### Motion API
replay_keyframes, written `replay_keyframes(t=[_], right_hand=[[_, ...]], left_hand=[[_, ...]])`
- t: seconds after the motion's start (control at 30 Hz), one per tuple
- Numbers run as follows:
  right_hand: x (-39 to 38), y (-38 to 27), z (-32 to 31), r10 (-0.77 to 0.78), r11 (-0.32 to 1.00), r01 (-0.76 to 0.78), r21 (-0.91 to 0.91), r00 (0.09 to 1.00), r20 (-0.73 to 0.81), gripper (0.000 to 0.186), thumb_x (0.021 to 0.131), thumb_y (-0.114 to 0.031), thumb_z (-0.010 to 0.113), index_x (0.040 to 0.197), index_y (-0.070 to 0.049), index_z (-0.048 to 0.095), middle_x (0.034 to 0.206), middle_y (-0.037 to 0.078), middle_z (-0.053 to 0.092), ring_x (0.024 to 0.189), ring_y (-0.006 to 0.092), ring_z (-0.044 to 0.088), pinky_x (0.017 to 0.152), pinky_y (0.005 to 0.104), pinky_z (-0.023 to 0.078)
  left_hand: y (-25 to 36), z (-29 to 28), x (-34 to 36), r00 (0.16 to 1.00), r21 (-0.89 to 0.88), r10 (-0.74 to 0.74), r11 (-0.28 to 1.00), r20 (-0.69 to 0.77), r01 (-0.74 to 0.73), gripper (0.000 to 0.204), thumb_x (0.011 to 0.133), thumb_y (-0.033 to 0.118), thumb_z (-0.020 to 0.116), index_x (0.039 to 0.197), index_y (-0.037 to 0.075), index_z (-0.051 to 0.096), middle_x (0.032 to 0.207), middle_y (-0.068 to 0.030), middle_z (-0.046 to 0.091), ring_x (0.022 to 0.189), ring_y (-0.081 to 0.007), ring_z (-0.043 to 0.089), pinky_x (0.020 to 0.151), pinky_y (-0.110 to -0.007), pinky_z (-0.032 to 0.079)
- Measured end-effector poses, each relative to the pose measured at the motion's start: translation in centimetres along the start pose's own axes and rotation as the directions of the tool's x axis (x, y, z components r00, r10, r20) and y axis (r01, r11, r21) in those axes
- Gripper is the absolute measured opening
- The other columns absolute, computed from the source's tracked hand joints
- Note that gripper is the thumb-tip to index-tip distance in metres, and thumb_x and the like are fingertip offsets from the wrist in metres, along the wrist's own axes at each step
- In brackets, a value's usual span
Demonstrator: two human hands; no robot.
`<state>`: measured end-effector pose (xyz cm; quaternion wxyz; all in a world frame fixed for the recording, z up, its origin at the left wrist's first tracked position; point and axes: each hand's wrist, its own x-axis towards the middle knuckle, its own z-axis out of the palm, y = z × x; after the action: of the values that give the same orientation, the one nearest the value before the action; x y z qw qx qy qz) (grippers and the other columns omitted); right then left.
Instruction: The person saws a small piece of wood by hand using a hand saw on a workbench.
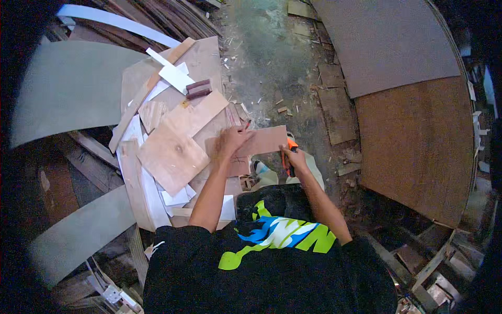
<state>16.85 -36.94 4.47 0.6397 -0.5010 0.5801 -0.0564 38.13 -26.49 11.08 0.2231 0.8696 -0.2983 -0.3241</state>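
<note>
My left hand [231, 138], slightly blurred, has its fingers closed around a thin red pencil-like stick [247, 124] over a narrow light-brown board [266, 137]. My right hand [294, 157] grips the board's right end along with an orange-and-black tool [292, 144], whose type I cannot make out. Beneath and left of the board, plywood offcuts [170, 157] lie piled on a worktop with white strips [177, 77], a long curved wooden strip [121, 131] and a small dark-brown piece [198, 89].
A concrete floor [261, 57] with scraps runs ahead. Large brown sheets [408, 146] stand at the right, beside loose boards [334, 115]. Curved grey panels [73, 89] and stacked timber [130, 21] are at the left. My feet [259, 167] show below the board.
</note>
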Motion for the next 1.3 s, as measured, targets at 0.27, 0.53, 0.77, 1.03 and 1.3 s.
replay_keyframes(t=[0.27, 0.53, 0.77, 1.03, 1.3], right_hand=[[1.0, 2.1, 0.0, 0.033, 0.988, -0.037, -0.153, 0.999, -0.026, 0.036, 0.072, -0.038, 0.065, 0.064, -0.008, 0.047, 0.046, 0.000, 0.042, 0.035, 0.0108, 0.040, 0.035, 0.0263, 0.030], [0.5, 2.8, -0.4, -0.020, 0.980, 0.026, -0.198, 0.999, 0.032, 0.038, 0.072, -0.042, 0.065, 0.071, -0.006, 0.053, 0.047, -0.001, 0.043, 0.039, 0.0098, 0.041, 0.038, 0.0260, 0.030], [-1.0, 1.9, -0.8, -0.263, 0.884, 0.187, -0.428, 0.957, -0.126, 0.046, 0.075, -0.044, 0.059, 0.072, 0.001, 0.056, 0.053, 0.003, 0.049, 0.048, 0.0143, 0.047, 0.045, 0.0307, 0.036], [-6.0, -3.1, -2.8, -0.290, 0.933, 0.254, -0.254, 0.950, -0.113, 0.036, 0.079, -0.032, 0.057, 0.070, 0.002, 0.055, 0.052, 0.002, 0.046, 0.053, 0.0081, 0.043, 0.047, 0.0270, 0.035], [-10.6, -5.7, -0.4, -0.301, 0.945, 0.304, -0.120, 0.952, 0.045, 0.025, 0.077, -0.020, 0.059, 0.068, 0.003, 0.052, 0.053, 0.002, 0.046, 0.053, 0.0074, 0.040, 0.047, 0.0278, 0.036]], left_hand=[[-1.8, 3.1, -0.1, 0.960, 0.270, 0.179, 0.956, -0.217, -0.118, 0.043, 0.067, 0.054, 0.057, 0.078, 0.014, 0.067, 0.114, -0.0080, 0.046, 0.112, -0.0256, 0.035, 0.097, -0.046, 0.017], [-3.8, 5.8, 0.9, 0.921, 0.470, 0.315, 0.864, -0.229, -0.179, 0.052, 0.062, 0.057, 0.060, 0.093, 0.016, 0.063, 0.108, -0.0053, 0.049, 0.114, -0.0222, 0.033, 0.098, -0.053, 0.010], [-3.0, 5.5, 0.7, 0.937, 0.418, 0.273, 0.894, -0.218, -0.163, 0.055, 0.066, 0.058, 0.054, 0.088, 0.009, 0.065, 0.110, -0.0097, 0.048, 0.113, -0.0245, 0.034, 0.100, -0.048, 0.010], [-3.1, 5.6, 1.0, 0.938, 0.442, 0.286, 0.880, -0.197, -0.175, 0.054, 0.064, 0.057, 0.056, 0.089, 0.011, 0.065, 0.107, -0.0081, 0.052, 0.111, -0.0236, 0.036, 0.099, -0.048, 0.013], [-3.2, 6.1, 1.3, 0.932, 0.529, 0.285, 0.839, -0.226, -0.128, 0.051, 0.066, 0.057, 0.055, 0.089, 0.014, 0.065, 0.103, -0.0049, 0.053, 0.108, -0.0204, 0.040, 0.099, -0.048, 0.013]])
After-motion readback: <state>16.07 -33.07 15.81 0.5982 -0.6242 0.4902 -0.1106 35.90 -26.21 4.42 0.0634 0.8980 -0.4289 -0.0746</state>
